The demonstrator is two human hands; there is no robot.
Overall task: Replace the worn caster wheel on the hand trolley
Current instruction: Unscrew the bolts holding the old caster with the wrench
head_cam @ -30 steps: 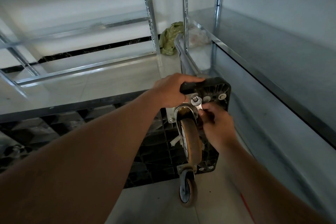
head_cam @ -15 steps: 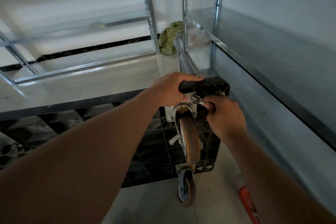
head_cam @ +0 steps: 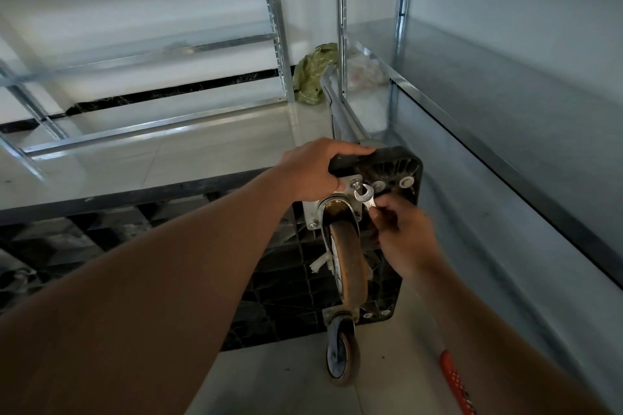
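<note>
Nearest to us, low right, we noted a red perforated item [head_cam: 455,381] on the floor, only partly in view. Just beyond it sat a small grey caster [head_cam: 339,357] at the near corner of the trolley. The hand trolley [head_cam: 401,165] stood tipped on its side, black ribbed underside facing us. Approx. mid-frame we found the worn caster wheel [head_cam: 349,266], brownish tread, still in its metal fork and mounting plate [head_cam: 350,184] on the trolley's upper corner. R hand [head_cam: 404,236] had its fingers curled round the shank of a small open-end wrench [head_cam: 365,195]; wrench head sat at a plate bolt near the top right corner, though we could not tell whether it was fully seated on the nut. L hand [head_cam: 313,168] gripped the top edge of the trolley deck, fingers wrapped over it, beside the plate. Farther off: trolley handle tube [head_cam: 332,101] running away along the floor, a green bag [head_cam: 313,77] by the wall, metal shelving [head_cam: 273,27] left and rear, and a galvanised shelf [head_cam: 505,94] at right.
</note>
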